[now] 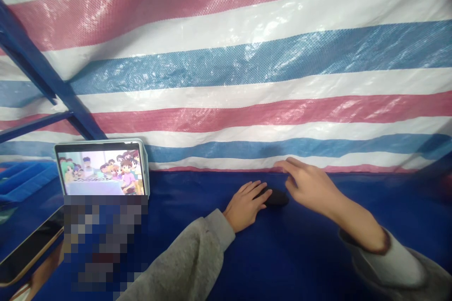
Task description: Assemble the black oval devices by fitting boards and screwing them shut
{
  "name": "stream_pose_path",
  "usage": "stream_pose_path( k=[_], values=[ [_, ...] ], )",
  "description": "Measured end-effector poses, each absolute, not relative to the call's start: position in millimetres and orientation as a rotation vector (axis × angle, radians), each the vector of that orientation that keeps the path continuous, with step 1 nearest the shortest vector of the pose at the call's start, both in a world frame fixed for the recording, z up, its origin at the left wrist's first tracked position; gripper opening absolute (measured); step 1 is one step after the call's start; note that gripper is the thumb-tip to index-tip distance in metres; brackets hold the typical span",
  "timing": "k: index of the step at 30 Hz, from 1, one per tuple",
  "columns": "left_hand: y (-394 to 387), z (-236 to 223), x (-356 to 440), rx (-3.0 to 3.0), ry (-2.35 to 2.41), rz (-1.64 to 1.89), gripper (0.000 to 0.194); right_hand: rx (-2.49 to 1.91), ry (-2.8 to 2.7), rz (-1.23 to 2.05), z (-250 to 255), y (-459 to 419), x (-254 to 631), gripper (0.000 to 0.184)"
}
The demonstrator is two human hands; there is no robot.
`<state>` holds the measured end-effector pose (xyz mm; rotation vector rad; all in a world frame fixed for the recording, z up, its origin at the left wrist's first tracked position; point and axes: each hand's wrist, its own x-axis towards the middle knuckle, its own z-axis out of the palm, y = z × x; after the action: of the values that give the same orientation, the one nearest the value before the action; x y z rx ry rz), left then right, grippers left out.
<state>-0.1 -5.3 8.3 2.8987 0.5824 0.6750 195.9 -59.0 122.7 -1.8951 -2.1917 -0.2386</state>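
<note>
the bench (190, 200) lies open between the tablet (102, 169) and the left hand (246, 207), and again between the two forearms. a dark rounded object (278, 197) fills the narrow gap toward the right hand (307, 186). the striped sheet (247, 70) walls off the far edge. leftward, the tablet, phone (31, 247) and blue tray (30, 181) block the way.

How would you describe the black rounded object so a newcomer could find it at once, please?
From the striped sheet, drop to the blue surface. Look between the left hand, which partly covers it, and the right hand. The black rounded object is small and curved, unlike the flat phone and lit tablet.
</note>
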Motion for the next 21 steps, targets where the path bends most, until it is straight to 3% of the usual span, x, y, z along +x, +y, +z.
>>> stream_pose_path(
  k=[11, 21],
  values=[
    [-5.5, 6.1, 0.7, 2.874, 0.618, 0.681, 0.042, -1.936, -2.140, -0.251, 123.4, -58.6, 196.8, 0.030],
    [-8.8, 11.6, 0.9, 2.911, 0.617, 0.652, 0.043, -1.988, -2.122, -0.247, 122.3, -57.8, 195.3, 0.035]
  ],
)
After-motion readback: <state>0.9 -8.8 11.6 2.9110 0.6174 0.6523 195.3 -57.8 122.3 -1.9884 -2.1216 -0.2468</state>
